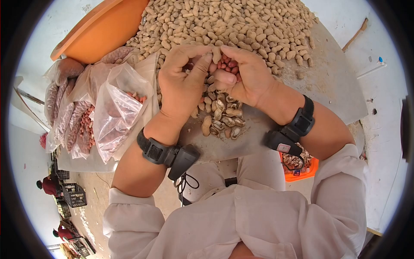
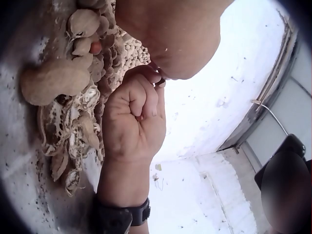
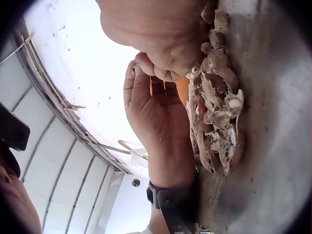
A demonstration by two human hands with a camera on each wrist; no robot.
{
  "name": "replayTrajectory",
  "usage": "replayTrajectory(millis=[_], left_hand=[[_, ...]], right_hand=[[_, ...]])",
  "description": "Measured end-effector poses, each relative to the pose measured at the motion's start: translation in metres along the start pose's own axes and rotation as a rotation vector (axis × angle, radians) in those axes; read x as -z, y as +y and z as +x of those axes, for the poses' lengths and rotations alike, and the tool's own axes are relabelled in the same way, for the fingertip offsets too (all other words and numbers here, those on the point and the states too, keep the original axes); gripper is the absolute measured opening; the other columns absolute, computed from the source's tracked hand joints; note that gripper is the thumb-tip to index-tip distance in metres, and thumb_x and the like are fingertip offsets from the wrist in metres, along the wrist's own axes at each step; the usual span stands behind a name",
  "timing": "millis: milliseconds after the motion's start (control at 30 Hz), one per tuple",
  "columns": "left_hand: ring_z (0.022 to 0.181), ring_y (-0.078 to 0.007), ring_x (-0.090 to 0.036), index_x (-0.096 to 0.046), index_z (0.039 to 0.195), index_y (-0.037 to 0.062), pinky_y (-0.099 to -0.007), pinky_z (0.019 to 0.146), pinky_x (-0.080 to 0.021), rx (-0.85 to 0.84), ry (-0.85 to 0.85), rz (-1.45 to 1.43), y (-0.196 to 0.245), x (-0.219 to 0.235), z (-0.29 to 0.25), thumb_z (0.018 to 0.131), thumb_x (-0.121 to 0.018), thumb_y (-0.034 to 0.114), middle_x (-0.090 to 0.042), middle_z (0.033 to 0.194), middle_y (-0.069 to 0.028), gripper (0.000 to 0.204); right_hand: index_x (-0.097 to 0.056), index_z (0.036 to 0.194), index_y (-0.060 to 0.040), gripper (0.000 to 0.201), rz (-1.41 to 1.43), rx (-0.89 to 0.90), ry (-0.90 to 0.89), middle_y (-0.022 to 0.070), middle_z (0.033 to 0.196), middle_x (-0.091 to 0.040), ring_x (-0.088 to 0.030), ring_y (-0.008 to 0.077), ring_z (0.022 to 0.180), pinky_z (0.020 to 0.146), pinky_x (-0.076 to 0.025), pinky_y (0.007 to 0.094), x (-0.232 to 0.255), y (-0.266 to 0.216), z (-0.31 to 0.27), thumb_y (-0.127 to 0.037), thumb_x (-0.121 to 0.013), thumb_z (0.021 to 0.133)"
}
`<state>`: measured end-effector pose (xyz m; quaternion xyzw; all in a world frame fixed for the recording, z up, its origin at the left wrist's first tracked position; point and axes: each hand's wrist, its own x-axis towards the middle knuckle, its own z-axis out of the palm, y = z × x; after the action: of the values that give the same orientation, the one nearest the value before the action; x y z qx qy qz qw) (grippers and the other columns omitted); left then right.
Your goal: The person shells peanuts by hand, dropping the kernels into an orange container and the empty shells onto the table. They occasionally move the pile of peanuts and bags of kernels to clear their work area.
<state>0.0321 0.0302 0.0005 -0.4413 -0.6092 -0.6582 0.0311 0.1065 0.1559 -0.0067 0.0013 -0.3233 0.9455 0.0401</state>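
Both hands meet in front of the peanut pile in the head view. My left hand (image 1: 181, 82) pinches an unshelled peanut (image 1: 216, 55) between thumb and fingers. Beside it, my right hand (image 1: 254, 80) curls around several red peanut kernels (image 1: 228, 65), its fingertips right by that peanut. A little red also shows behind the left thumb. Below the hands lies a small heap of split, empty peanut shells (image 1: 233, 116) with some whole peanuts among them. In both wrist views the opposite hand hides most of what is held.
A large pile of unshelled peanuts (image 1: 224, 21) covers the far side of the metal table (image 1: 327, 86). At left stand an orange basin (image 1: 99, 32) and clear plastic bags (image 1: 116, 112) of red kernels. An orange container (image 1: 312, 170) with shells is below the table's near edge.
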Motion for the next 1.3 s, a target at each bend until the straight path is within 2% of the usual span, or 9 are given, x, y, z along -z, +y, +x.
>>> replayTrajectory(millis=[333,467,600,700,800,867,1033,1167,1300], left_hand=[[0.070,-0.0143,-0.061,-0.056,0.095,0.0013,-0.0242,0.062,-0.050,0.445,0.173,-0.813,-0.005,0.009,0.007,0.088,-0.050,0.006,-0.063,0.085,-0.0093,0.011],[0.064,-0.0154,-0.059,-0.054,0.091,0.0007,-0.0251,0.057,-0.050,0.509,-0.095,-0.964,-0.012,0.014,0.004,0.086,-0.046,0.007,-0.062,0.088,-0.0178,0.011],[0.058,-0.0147,-0.058,-0.056,0.088,0.0026,-0.0213,0.052,-0.047,0.612,-0.348,-0.967,0.003,0.012,0.001,0.085,-0.047,0.005,-0.063,0.082,-0.0132,0.010],[0.057,-0.0152,-0.058,-0.057,0.089,0.0023,-0.0242,0.052,-0.046,0.398,-0.565,-0.522,0.007,0.006,-0.007,0.084,-0.050,0.005,-0.062,0.077,-0.0109,0.009],[0.058,-0.0174,-0.059,-0.058,0.090,0.0021,-0.0282,0.053,-0.046,-0.170,-0.547,-0.003,0.005,0.003,-0.015,0.081,-0.054,0.007,-0.060,0.075,-0.0112,0.011],[0.063,-0.0210,-0.059,-0.058,0.091,0.0019,-0.0316,0.057,-0.046,-0.158,-0.591,0.047,0.007,0.007,-0.014,0.079,-0.055,0.009,-0.059,0.076,-0.0127,0.014],[0.075,-0.0292,-0.058,-0.059,0.094,0.0047,-0.0363,0.064,-0.047,-0.237,-0.495,0.148,-0.002,0.015,-0.020,0.078,-0.056,0.013,-0.059,0.083,-0.0142,0.018],[0.072,-0.0318,-0.059,-0.061,0.086,0.0032,-0.0383,0.066,-0.048,-0.240,-0.424,0.125,-0.011,0.006,-0.020,0.075,-0.055,0.012,-0.061,0.078,-0.0157,0.015],[0.071,-0.0330,-0.061,-0.062,0.082,0.0019,-0.0380,0.066,-0.049,-0.147,-0.366,0.150,-0.004,0.014,-0.007,0.073,-0.055,0.011,-0.062,0.077,-0.0181,0.014]], right_hand=[[-0.057,0.082,-0.0021,0.011,-0.169,0.080,0.034,0.0036,0.068,-0.052,-0.038,0.0087,0.045,0.042,-0.028,0.0228,0.001,-0.010,0.003,-0.012,-0.053,0.085],[-0.057,0.084,-0.0019,0.010,-0.301,0.130,-0.007,0.0022,0.066,-0.050,-0.036,0.0061,0.045,0.040,-0.027,0.0201,0.001,-0.041,0.010,-0.012,-0.054,0.085],[-0.057,0.089,-0.0020,0.012,-0.738,0.050,-0.007,0.0008,0.067,-0.050,-0.035,0.0024,0.045,0.039,-0.026,0.0162,-0.037,-0.071,0.031,-0.013,-0.053,0.087],[-0.056,0.086,-0.0025,0.011,-1.050,-0.084,-0.056,0.0001,0.067,-0.050,-0.033,0.0015,0.043,0.037,-0.023,0.0158,-0.076,-0.078,0.060,-0.013,-0.055,0.086],[-0.057,0.087,-0.0010,0.015,-1.319,-0.248,-0.163,0.0002,0.067,-0.050,-0.030,0.0020,0.040,0.034,-0.019,0.0178,-0.104,-0.055,0.095,-0.016,-0.056,0.085],[-0.056,0.088,0.0010,0.022,-1.439,-0.420,-0.188,0.0038,0.072,-0.053,-0.040,0.0059,0.046,0.038,-0.031,0.0186,-0.122,-0.027,0.116,-0.021,-0.056,0.086],[-0.055,0.101,0.0046,0.037,-1.141,-0.464,-0.231,0.0134,0.091,-0.057,-0.052,0.0142,0.069,0.058,-0.046,0.0233,-0.149,0.031,0.136,-0.029,-0.057,0.086],[-0.062,0.093,0.0067,0.030,-1.240,-0.332,-0.149,0.0168,0.095,-0.061,-0.060,0.0236,0.078,0.070,-0.050,0.0357,-0.159,0.030,0.123,-0.021,-0.055,0.086],[-0.053,0.110,0.0035,0.028,-1.181,-0.451,-0.228,0.0154,0.095,-0.060,-0.061,0.0191,0.077,0.064,-0.053,0.0272,-0.169,-0.015,0.110,-0.011,-0.054,0.087]])
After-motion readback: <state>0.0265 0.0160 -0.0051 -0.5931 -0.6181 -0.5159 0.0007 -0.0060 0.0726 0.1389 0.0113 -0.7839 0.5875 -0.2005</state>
